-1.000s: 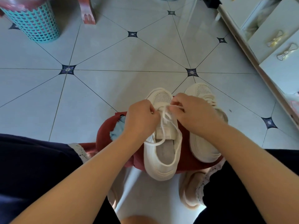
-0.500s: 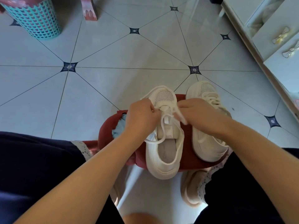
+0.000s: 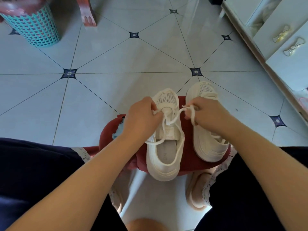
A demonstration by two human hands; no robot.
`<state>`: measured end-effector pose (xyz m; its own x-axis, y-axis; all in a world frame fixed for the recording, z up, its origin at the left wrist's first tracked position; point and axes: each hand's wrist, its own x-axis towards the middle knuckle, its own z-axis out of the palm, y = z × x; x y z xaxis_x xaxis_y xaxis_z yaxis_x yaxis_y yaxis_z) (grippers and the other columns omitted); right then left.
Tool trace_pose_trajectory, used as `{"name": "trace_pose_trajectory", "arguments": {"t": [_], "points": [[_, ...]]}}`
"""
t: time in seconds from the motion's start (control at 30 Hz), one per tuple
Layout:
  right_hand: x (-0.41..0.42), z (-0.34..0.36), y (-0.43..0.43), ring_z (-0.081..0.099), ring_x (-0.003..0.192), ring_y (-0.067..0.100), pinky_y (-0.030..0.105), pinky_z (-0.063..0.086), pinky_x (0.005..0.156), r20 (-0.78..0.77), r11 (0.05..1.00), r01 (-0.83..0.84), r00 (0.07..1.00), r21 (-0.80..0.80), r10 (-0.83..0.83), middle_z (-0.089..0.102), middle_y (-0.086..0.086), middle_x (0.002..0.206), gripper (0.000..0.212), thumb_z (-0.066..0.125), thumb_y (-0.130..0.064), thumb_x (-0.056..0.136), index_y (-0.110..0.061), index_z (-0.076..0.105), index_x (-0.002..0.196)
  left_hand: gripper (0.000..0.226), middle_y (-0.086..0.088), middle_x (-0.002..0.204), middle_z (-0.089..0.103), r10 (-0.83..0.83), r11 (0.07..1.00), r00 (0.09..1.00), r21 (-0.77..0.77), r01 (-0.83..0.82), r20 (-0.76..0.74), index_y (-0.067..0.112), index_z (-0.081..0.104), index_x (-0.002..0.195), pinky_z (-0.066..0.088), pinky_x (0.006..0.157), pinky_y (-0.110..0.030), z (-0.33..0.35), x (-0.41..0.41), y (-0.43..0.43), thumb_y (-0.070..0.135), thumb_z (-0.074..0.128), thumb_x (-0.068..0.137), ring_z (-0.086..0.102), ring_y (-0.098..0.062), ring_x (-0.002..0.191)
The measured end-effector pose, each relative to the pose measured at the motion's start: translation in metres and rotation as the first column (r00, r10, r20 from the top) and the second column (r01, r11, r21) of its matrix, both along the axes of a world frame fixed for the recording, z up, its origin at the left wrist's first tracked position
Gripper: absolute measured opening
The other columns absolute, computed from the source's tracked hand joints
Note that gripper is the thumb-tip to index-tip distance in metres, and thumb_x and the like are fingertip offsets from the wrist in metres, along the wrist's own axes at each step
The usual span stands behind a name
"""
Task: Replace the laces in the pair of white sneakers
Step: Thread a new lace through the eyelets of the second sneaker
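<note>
Found left hand (image 3: 141,117) closed in a pinch on 1 run of the lace (image 3: 176,115), at the toe end of the lacing on the near sneaker (image 3: 164,157). Found right hand (image 3: 208,117) likewise curled, gripping the other run, with a short tail hanging below the fist. Noted lace stretched between the 2 hands, crossing over the tongue, with slack loops trailing back along both sides of the collar. Recorded near sneaker upright on a red stool (image 3: 110,135), toe pointing away, and second sneaker (image 3: 208,147) just beside it on the right, lacing mostly hidden by the right forearm. Beyond: tiled floor (image 3: 116,64), teal basket (image 3: 33,27) far left, white cabinet (image 3: 283,39) far right.

Handling, as judged: lace soft, limp and light, prone to twisting and to slipping back through an eyelet if released. Best pinched close to the tip, thumb against forefinger. Sneaker light, with flexible mesh upper, likely to shift on the stool under pull. Recommend steadying at the eyelet row or side wall, not the tongue.
</note>
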<state>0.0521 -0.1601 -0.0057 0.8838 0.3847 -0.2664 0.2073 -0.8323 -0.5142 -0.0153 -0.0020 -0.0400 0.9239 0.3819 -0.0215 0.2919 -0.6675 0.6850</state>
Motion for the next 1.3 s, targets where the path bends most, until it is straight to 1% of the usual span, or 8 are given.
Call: {"name": "trace_pose_trajectory", "arguments": {"t": [0.17, 0.37, 0.53, 0.77, 0.87, 1.0, 1.17, 1.3], "points": [[-0.009, -0.02, 0.012, 0.05, 0.074, 0.007, 0.018, 0.037, 0.059, -0.033, 0.995, -0.08, 0.996, 0.064, 0.082, 0.056, -0.007, 0.085, 0.029, 0.065, -0.038, 0.082, -0.021, 0.051, 0.1, 0.007, 0.005, 0.09, 0.045, -0.165, 0.975, 0.986, 0.148, 0.168, -0.037, 0.025, 0.061, 0.089, 0.033, 0.067, -0.025, 0.003, -0.003, -0.003, 0.03, 0.058, 0.086, 0.049, -0.015, 0.083], [-0.002, -0.023, 0.014, 0.046, 0.067, 0.006, 0.018, 0.031, 0.052, 0.115, 0.994, -0.108, 0.988, -0.002, 0.107, 0.053, -0.006, 0.078, 0.01, 0.052, -0.02, 0.087, -0.019, 0.05, 0.096, 0.019, 0.002, 0.096, 0.044, -0.182, 0.938, 0.972, 0.271, 0.217, -0.147, 0.024, 0.062, 0.094, 0.035, 0.064, -0.028, 0.005, -0.002, -0.002, 0.04, 0.055, 0.085, 0.05, -0.017, 0.078], [-0.003, -0.029, 0.014, 0.044, 0.065, 0.004, 0.022, 0.033, 0.054, 0.038, 0.995, -0.082, 0.996, 0.061, 0.08, 0.049, -0.01, 0.074, 0.01, 0.044, -0.016, 0.089, -0.021, 0.047, 0.097, 0.031, 0.005, 0.092, 0.039, -0.2, 0.909, 0.948, 0.315, 0.274, -0.246, 0.026, 0.064, 0.09, 0.031, 0.061, -0.026, 0.005, 0.004, -0.005, 0.054, 0.059, 0.079, 0.05, -0.018, 0.082], [-0.008, -0.031, 0.012, 0.051, 0.07, 0.013, 0.027, 0.038, 0.058, 0.043, 0.988, -0.154, 0.987, 0.009, 0.154, 0.055, -0.001, 0.081, 0.017, 0.045, -0.014, 0.09, -0.012, 0.048, 0.107, 0.016, 0.012, 0.071, 0.046, -0.28, 0.96, 0.938, -0.043, 0.277, -0.205, 0.022, 0.061, 0.074, 0.03, 0.052, -0.013, 0.006, 0.009, 0.005, 0.035, 0.071, 0.076, 0.044, -0.004, 0.062], [-0.012, -0.034, 0.017, 0.045, 0.068, 0.018, 0.027, 0.029, 0.054, 0.143, 0.966, -0.216, 0.961, -0.141, 0.236, 0.053, 0.002, 0.076, 0.001, 0.044, -0.013, 0.09, -0.012, 0.044, 0.089, 0.015, 0.01, 0.067, 0.049, -0.359, 0.932, 0.916, -0.13, 0.339, -0.181, 0.019, 0.059, 0.071, 0.035, 0.052, -0.007, 0.012, 0.008, 0.008, 0.025, 0.066, 0.082, 0.044, -0.003, 0.056], [-0.014, -0.039, 0.022, 0.035, 0.054, 0.009, 0.02, 0.018, 0.044, 0.205, 0.962, -0.198, 0.95, -0.186, 0.235, 0.037, -0.007, 0.063, 0.018, 0.043, -0.016, 0.092, -0.015, 0.035, 0.077, 0.015, 0.01, 0.082, 0.046, -0.428, 0.887, 0.894, -0.253, 0.387, -0.131, 0.018, 0.059, 0.07, 0.033, 0.06, 0.001, 0.026, -0.004, 0.02, 0.013, 0.064, 0.082, 0.044, 0.002, 0.066], [-0.018, -0.039, 0.026, 0.037, 0.054, 0.007, 0.016, 0.019, 0.044, 0.196, 0.972, -0.203, 0.955, -0.121, 0.224, 0.042, -0.005, 0.065, 0.013, 0.041, -0.023, 0.097, -0.013, 0.043, 0.089, 0.009, 0.017, 0.085, 0.054, -0.575, 0.587, 0.816, -0.669, 0.457, 0.053, 0.017, 0.06, 0.064, 0.039, 0.072, -0.012, 0.04, -0.027, 0.045, 0.012, 0.068, 0.065, 0.049, -0.003, 0.078], [-0.02, -0.038, 0.027, 0.042, 0.059, 0.013, 0.021, 0.022, 0.044, 0.194, 0.973, -0.211, 0.955, -0.099, 0.227, 0.045, -0.003, 0.066, 0.02, 0.04, -0.029, 0.097, -0.013, 0.039, 0.085, 0.003, 0.009, 0.085, 0.061, -0.674, 0.406, 0.729, -0.764, 0.502, 0.121, 0.019, 0.062, 0.064, 0.037, 0.067, -0.031, 0.039, -0.037, 0.054, 0.02, 0.063, 0.061, 0.05, -0.012, 0.072]]}}
